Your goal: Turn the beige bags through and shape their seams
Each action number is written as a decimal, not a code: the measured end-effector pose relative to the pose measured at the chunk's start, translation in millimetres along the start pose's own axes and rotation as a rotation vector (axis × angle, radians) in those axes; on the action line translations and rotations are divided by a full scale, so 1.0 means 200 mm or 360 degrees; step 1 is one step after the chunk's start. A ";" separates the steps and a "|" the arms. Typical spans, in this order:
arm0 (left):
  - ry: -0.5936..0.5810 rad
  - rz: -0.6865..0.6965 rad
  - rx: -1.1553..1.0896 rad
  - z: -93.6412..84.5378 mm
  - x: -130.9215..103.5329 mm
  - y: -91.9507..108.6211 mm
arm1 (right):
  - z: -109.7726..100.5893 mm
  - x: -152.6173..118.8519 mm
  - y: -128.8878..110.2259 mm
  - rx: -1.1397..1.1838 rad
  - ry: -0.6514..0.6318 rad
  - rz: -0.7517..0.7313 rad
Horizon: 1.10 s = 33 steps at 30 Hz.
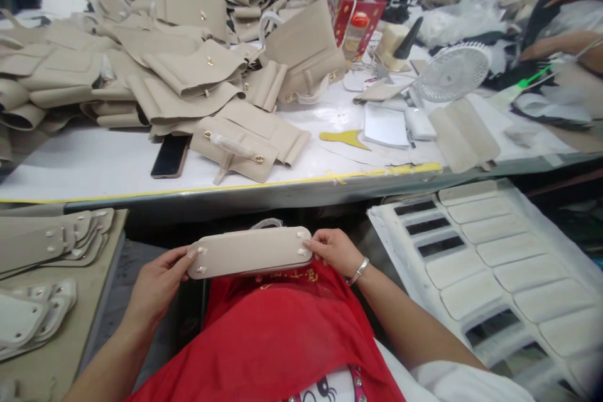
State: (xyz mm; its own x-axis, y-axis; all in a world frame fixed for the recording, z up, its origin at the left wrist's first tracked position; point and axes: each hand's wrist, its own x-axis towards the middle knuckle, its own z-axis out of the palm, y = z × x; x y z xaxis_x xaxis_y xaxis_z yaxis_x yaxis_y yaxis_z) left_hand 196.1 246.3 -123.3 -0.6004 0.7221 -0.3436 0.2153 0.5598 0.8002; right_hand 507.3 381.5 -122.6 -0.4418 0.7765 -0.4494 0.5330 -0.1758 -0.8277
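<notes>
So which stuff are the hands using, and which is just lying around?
In use:
left hand
right hand
beige base panel

Lying about:
phone
small white fan
yellow cut-out

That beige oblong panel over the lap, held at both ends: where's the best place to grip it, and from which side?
Probably by its two short rounded ends, coming in from left and right. The panel is long, flat and lies level, with small tabs near each corner. The left hand and right hand already pinch those ends, which leaves the broad face bare and keeps it from sagging.
</notes>
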 end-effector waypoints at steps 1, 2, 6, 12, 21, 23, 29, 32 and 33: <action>-0.0016 -0.0013 -0.0008 0.00 0.01 -0.01 | 0.00 0.00 0.00 0.0026 -0.0024 0.0028; -0.0035 -0.0026 -0.0031 0.01 0.02 -0.03 | -0.01 0.00 -0.01 0.0055 -0.0046 0.0051; -0.0059 -0.0105 -0.0101 0.02 0.05 -0.04 | -0.02 0.00 -0.01 0.0028 -0.0067 0.0091; -0.0023 -0.0118 -0.0013 0.03 0.06 -0.01 | -0.03 0.00 -0.01 -0.0319 0.0010 -0.0040; -0.0005 -0.0050 0.0037 0.05 0.05 0.01 | -0.02 0.02 0.05 -0.0312 0.0069 -0.0065; -0.0016 -0.0053 0.0030 0.05 0.05 0.01 | -0.02 0.02 0.06 -0.0282 0.0051 -0.0053; -0.0023 0.0257 0.0718 -0.01 0.07 0.03 | -0.03 0.03 0.06 -0.0318 0.0018 -0.0039; 0.0156 0.0765 0.1157 0.05 0.03 0.12 | -0.03 0.04 0.06 -0.0322 0.0016 -0.0032; 0.0146 0.0961 0.1200 0.11 0.01 0.17 | -0.03 0.04 0.06 -0.0327 0.0012 -0.0035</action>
State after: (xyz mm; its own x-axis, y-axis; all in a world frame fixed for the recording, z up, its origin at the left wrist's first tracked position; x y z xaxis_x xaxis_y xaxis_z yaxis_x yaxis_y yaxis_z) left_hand 218.2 275.6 -107.6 -0.2775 0.9568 0.0872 0.9251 0.2416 0.2931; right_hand 514.6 388.7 -134.5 -0.4499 0.7835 -0.4287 0.6595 -0.0322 -0.7510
